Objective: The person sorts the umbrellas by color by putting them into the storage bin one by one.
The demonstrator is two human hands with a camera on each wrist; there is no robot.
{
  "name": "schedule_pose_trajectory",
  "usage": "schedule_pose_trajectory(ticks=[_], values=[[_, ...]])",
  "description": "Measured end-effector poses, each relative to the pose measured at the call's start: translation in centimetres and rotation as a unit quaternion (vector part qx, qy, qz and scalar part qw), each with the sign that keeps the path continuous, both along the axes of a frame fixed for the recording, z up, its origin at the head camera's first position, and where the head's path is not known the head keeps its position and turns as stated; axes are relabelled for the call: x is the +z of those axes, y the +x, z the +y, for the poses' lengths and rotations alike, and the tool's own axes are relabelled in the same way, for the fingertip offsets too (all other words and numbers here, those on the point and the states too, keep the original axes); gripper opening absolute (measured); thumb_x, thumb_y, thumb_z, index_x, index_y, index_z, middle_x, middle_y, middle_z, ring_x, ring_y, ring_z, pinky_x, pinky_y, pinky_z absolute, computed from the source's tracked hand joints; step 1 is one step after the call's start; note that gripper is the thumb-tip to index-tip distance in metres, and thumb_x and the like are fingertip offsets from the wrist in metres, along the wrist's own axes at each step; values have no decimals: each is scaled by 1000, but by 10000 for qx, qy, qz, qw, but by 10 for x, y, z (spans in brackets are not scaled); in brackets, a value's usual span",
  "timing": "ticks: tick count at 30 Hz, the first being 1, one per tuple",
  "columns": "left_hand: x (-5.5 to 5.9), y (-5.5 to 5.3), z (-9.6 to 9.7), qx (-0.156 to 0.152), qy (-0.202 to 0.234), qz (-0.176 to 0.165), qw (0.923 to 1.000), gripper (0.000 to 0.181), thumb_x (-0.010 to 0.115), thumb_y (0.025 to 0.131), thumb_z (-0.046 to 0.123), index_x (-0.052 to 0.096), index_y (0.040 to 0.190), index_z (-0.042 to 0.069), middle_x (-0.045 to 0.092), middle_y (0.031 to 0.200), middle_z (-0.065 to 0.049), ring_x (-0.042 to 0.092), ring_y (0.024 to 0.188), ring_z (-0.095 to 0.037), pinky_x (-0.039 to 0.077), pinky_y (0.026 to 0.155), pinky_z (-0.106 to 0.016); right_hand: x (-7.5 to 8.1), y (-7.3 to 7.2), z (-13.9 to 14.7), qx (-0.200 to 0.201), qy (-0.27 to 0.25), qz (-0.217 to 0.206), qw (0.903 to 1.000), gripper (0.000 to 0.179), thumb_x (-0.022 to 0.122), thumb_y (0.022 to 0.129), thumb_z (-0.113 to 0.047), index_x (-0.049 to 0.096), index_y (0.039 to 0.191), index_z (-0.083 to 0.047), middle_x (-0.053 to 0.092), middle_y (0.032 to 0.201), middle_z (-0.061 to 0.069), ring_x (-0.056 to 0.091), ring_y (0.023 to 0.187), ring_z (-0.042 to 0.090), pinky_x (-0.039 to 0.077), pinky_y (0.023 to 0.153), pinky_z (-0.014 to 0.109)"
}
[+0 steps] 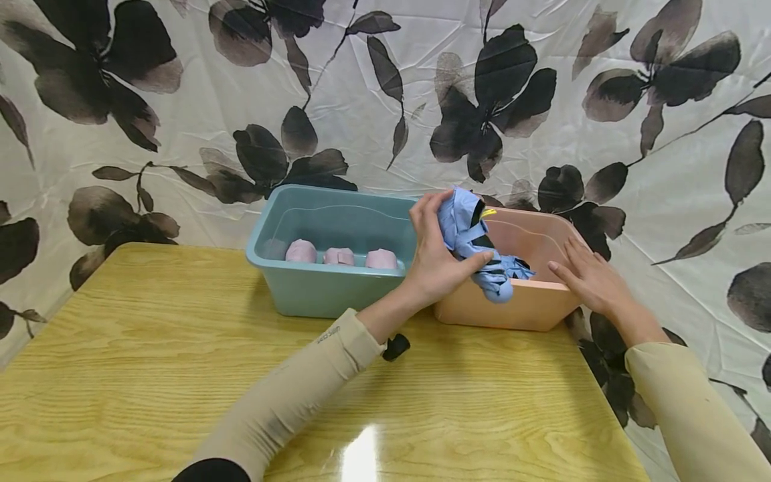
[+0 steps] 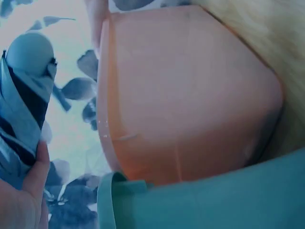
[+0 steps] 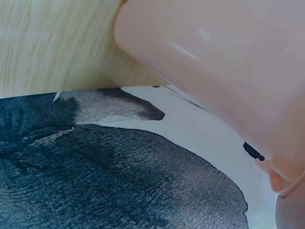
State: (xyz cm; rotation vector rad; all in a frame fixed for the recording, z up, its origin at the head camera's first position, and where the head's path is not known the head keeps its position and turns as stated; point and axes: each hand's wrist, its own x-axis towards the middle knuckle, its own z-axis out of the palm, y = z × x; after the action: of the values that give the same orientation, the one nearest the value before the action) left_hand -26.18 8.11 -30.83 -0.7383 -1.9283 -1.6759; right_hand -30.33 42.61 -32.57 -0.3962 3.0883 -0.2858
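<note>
My left hand (image 1: 436, 254) grips a loosely furled folding umbrella (image 1: 472, 231), light blue outside and black inside, over the near left part of the peach bin (image 1: 506, 308). Its rounded blue knob points toward me and hangs by the bin's front rim; in the left wrist view the umbrella (image 2: 24, 105) shows that knob plainly. Some blue fabric (image 1: 519, 268) overlaps the front rim, and a yellow strip (image 1: 488, 212) shows behind the umbrella. On the bin's right rim rests my right hand (image 1: 593, 278), fingers extended. Most of the bin's inside is hidden.
A teal bin (image 1: 313, 289) stands to the left, against the peach one, with three pale pink rounded bundles (image 1: 339, 256) inside. Below my left wrist a small black item (image 1: 396, 347) shows over the wooden table (image 1: 150, 375). Floral cloth (image 1: 385, 100) hangs behind and at the right.
</note>
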Motion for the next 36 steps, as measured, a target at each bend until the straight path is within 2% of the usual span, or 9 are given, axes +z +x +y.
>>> schedule_pose_trajectory(ticks=[6,9,12,14,19,22,27,31,36], values=[[5,-33,30,598,408,80,9973,97,88,82,7,24,154,10,14,153,-17,29,143,-26,32,120,-31,-2,-4,-1,49,6,-55,10000,86,31,110,-57,10,163,8,2,169,31,5,157,49,1,124,66],[4,-48,41,904,201,1,9957,96,88,83,9,24,154,11,14,153,-16,30,144,-27,34,119,-31,-3,-5,-1,51,22,-43,10000,86,30,110,-56,11,162,9,2,169,31,6,156,49,1,124,66],[4,-62,49,1126,-194,-281,9931,96,89,83,13,25,155,14,15,155,-13,34,142,-28,37,117,-34,-3,-6,-2,50,21,-30,10000,86,30,110,-56,11,162,10,2,169,31,7,156,49,2,124,66],[3,-69,54,1142,-404,-558,9911,96,90,83,15,27,156,16,15,156,-12,37,140,-28,39,114,-35,-2,-7,-2,37,7,-74,10000,86,30,110,-57,10,162,9,1,169,31,6,156,49,1,124,65],[-4,-85,68,875,-603,-1281,9860,97,91,80,11,32,158,19,17,159,-8,38,142,-24,44,110,-28,-2,-8,-3,41,6,-152,9999,86,29,110,-57,9,162,9,0,169,31,5,157,49,0,125,65],[-7,-92,74,818,-812,-1598,9804,98,91,79,13,34,158,19,19,160,-7,38,144,-23,43,112,-28,-2,-9,-3,52,3,-114,9999,86,29,110,-57,10,162,9,1,169,31,6,157,49,0,125,64],[-9,-99,81,781,-1300,-2060,9667,98,92,79,20,35,159,20,23,161,-6,48,136,-23,46,108,-31,-1,-10,-1,61,-14,-82,9999,86,30,110,-56,9,162,9,1,169,31,5,156,49,-2,125,64],[-9,-99,87,607,-1638,-2344,9563,96,91,80,21,37,159,21,23,162,-7,53,130,-26,50,102,-31,0,-10,1,59,7,-93,9999,86,31,110,-56,9,162,10,0,169,31,5,156,49,-1,125,64],[-6,-97,97,563,-2011,-2621,9422,89,93,78,23,46,154,26,24,165,-3,49,132,-28,47,102,-33,0,-6,3,75,19,-87,9999,84,31,111,-54,10,161,11,1,169,32,6,156,50,-1,125,64]])
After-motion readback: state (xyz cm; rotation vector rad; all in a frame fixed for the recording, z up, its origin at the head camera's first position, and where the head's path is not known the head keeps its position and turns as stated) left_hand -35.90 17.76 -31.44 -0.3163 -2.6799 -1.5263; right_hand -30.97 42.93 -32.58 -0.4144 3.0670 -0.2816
